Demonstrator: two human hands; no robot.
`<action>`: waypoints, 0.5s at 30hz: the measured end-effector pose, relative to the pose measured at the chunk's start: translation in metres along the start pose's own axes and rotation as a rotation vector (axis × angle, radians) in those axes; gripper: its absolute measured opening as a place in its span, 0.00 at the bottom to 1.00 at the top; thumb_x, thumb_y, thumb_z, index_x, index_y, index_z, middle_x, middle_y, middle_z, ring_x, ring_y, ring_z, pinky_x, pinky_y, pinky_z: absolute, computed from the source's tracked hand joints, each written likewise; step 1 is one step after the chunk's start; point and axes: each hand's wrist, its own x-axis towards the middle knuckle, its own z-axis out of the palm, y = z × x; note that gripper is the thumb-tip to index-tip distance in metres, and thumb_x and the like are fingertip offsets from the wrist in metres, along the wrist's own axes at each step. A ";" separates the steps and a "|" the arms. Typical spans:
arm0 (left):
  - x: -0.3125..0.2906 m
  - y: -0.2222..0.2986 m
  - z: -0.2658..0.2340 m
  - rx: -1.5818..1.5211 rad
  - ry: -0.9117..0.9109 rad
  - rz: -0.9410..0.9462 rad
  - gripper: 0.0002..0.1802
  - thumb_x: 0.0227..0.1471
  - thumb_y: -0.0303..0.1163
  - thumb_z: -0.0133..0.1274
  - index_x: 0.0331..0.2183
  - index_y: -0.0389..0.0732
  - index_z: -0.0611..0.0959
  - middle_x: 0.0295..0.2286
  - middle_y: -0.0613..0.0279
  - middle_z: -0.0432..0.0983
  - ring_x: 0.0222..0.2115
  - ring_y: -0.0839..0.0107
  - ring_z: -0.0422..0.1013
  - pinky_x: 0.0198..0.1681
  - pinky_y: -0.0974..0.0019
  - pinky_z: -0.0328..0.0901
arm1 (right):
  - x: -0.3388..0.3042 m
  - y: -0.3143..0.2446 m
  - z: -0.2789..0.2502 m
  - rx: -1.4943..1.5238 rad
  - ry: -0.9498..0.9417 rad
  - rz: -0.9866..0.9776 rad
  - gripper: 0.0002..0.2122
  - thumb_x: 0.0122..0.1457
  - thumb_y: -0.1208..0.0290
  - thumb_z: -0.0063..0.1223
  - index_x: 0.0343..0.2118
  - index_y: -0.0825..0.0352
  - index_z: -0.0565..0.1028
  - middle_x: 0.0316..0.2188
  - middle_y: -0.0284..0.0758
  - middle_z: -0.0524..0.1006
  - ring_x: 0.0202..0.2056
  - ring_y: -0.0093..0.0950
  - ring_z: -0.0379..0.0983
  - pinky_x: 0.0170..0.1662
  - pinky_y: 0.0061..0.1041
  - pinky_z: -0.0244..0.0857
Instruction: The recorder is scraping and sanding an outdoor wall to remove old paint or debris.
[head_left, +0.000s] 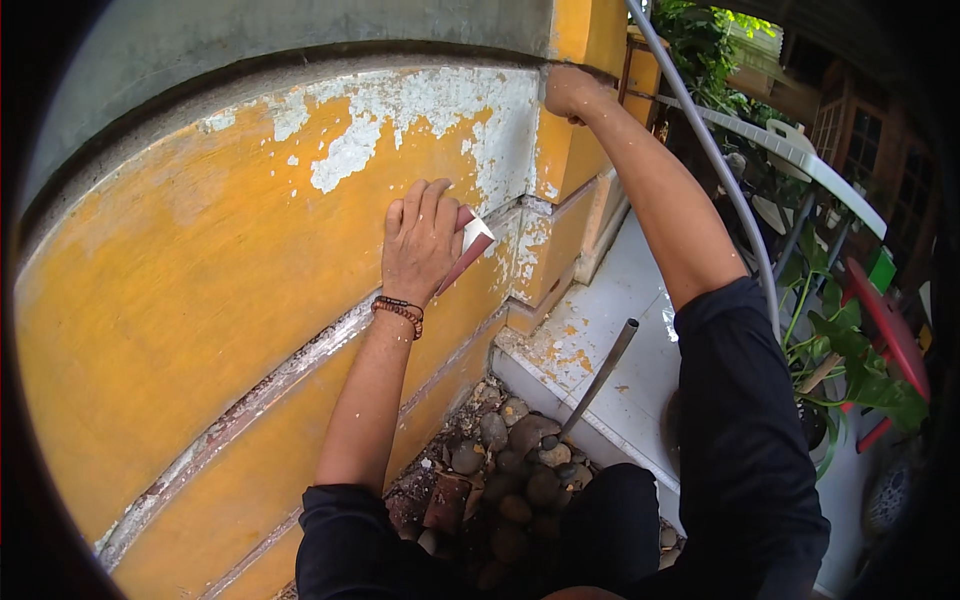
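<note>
My left hand (420,240) presses a folded sheet of sandpaper (470,250), reddish brown with a white back, against the yellow wall (230,240). Above and to the right of that hand, the paint has flaked off and a pale, patchy layer (350,150) shows. My right hand (578,95) is curled against the yellow pillar (575,150) at the wall's far end, near the ledge. Its fingertips are hidden, so whether anything is inside it does not show.
Below are rounded stones (515,470) and an upright metal pipe (600,375) beside a white tiled step (570,350) strewn with yellow flakes. A grey hose or cable (715,150) hangs past my right arm. Leafy plants (850,350) and a white table (800,150) stand at right.
</note>
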 end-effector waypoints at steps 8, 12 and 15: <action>-0.002 -0.006 -0.006 0.031 -0.011 -0.002 0.12 0.52 0.34 0.59 0.40 0.45 0.79 0.53 0.66 0.74 0.59 0.66 0.65 0.58 0.59 0.55 | -0.025 0.010 0.010 0.274 -0.237 0.062 0.08 0.48 0.84 0.46 0.22 0.79 0.79 0.19 0.50 0.78 0.19 0.37 0.77 0.22 0.39 0.70; -0.001 0.001 0.006 0.020 0.007 0.033 0.10 0.57 0.38 0.55 0.39 0.45 0.78 0.52 0.64 0.75 0.58 0.64 0.65 0.59 0.58 0.55 | -0.001 0.054 0.011 -0.156 -0.284 -0.094 0.08 0.52 0.82 0.47 0.27 0.79 0.80 0.22 0.51 0.80 0.21 0.39 0.80 0.23 0.37 0.72; -0.005 -0.006 -0.001 0.067 -0.017 0.029 0.11 0.57 0.39 0.55 0.39 0.45 0.78 0.53 0.63 0.75 0.58 0.64 0.65 0.58 0.59 0.55 | -0.036 -0.001 0.022 0.078 -0.136 0.059 0.11 0.54 0.81 0.48 0.35 0.78 0.82 0.31 0.50 0.84 0.31 0.43 0.84 0.34 0.38 0.78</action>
